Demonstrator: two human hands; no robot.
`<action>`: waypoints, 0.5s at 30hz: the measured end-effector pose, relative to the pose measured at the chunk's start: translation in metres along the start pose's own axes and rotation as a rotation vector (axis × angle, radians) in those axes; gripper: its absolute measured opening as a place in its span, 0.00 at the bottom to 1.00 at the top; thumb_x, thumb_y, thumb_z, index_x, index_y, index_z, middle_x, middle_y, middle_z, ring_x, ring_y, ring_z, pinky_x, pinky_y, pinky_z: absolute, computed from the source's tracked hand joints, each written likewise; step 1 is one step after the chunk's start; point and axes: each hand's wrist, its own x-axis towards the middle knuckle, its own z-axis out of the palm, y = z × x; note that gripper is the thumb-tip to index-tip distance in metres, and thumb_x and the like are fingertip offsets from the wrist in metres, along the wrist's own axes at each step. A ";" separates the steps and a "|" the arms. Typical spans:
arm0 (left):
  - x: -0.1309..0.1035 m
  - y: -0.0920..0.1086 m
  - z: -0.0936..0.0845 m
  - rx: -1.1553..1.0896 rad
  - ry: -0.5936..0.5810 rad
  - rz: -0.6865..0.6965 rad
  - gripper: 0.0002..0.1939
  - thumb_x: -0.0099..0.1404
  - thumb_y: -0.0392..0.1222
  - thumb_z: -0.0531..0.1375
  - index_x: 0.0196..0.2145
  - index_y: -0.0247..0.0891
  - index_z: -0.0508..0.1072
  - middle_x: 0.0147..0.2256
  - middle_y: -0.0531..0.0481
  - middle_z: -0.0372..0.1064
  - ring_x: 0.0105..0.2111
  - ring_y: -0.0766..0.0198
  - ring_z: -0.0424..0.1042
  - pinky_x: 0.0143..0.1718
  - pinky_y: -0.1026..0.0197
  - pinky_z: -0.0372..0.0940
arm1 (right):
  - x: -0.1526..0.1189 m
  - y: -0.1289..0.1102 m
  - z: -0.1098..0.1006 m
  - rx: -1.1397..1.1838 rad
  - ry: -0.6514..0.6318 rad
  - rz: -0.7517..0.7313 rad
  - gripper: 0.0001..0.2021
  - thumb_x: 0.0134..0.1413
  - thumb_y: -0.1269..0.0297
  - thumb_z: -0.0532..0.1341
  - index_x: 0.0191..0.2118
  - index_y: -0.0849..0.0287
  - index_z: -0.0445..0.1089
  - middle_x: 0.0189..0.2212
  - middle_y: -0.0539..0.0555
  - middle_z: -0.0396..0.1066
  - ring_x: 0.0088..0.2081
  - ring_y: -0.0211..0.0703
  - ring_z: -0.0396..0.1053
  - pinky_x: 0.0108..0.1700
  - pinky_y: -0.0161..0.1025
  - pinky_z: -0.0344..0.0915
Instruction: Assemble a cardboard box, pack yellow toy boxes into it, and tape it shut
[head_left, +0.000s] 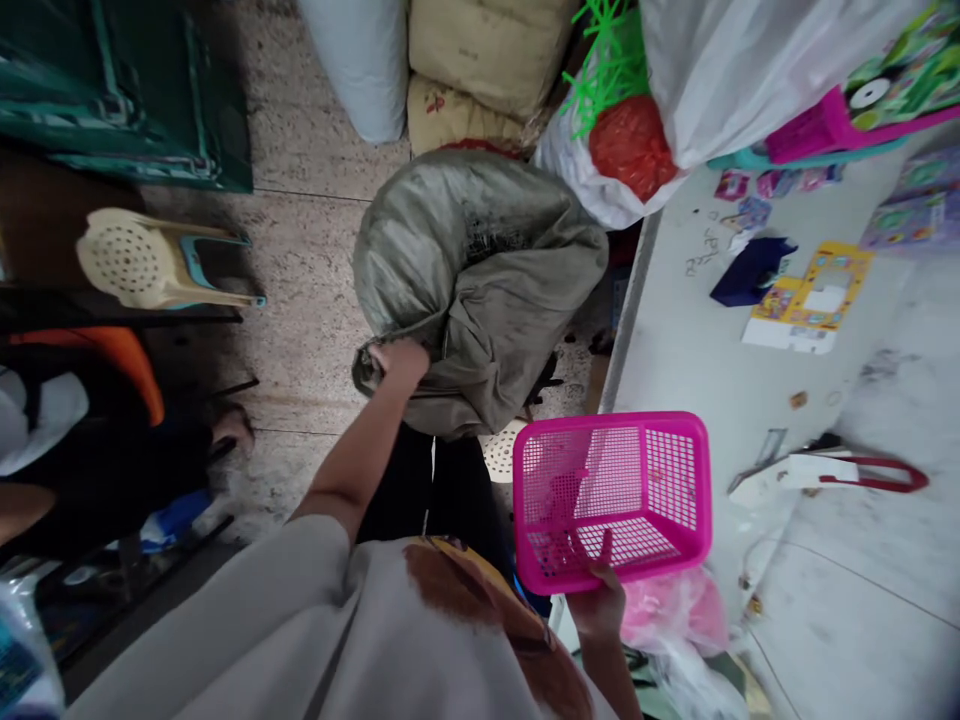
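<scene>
My left hand [401,362] is closed on the gathered edge of a large grey-green cloth sack [510,310], which sits on the floor in front of my legs. The sack bulges at its far side, and its contents are hidden. In my right hand [598,598] is a pink plastic basket [611,420] with mesh walls, tilted so that I look into its inside. The fingers grip the near rim, partly showing through the mesh. No items are visible inside the basket.
A grey table [675,340] on the right bears a yellow card box [825,290], a dark blue piece [750,272] and a red-handled tool [874,474]. Filled bags [487,50] stand ahead. Left are a cream stool [127,258], green crates [150,100] and a seated person [112,450].
</scene>
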 end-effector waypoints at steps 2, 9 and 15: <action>-0.002 0.041 0.014 0.029 0.038 0.077 0.31 0.79 0.54 0.52 0.61 0.21 0.75 0.64 0.19 0.66 0.69 0.27 0.59 0.70 0.26 0.48 | -0.001 0.003 -0.004 0.003 -0.002 -0.002 0.41 0.34 0.68 0.68 0.60 0.34 0.74 0.43 0.48 0.82 0.46 0.52 0.79 0.59 0.68 0.69; -0.056 0.131 0.073 0.028 -0.248 0.579 0.19 0.78 0.44 0.57 0.58 0.28 0.76 0.55 0.32 0.76 0.58 0.46 0.74 0.66 0.44 0.63 | -0.002 -0.024 -0.013 -0.090 -0.012 -0.216 0.31 0.39 0.63 0.63 0.54 0.32 0.78 0.48 0.48 0.81 0.51 0.58 0.80 0.62 0.81 0.64; -0.119 0.126 0.101 0.030 -0.445 0.954 0.17 0.69 0.43 0.68 0.52 0.33 0.80 0.58 0.33 0.73 0.62 0.42 0.70 0.64 0.50 0.68 | -0.018 -0.118 0.063 -0.113 -0.180 -0.736 0.35 0.38 0.65 0.57 0.54 0.26 0.77 0.53 0.40 0.79 0.65 0.59 0.74 0.69 0.83 0.56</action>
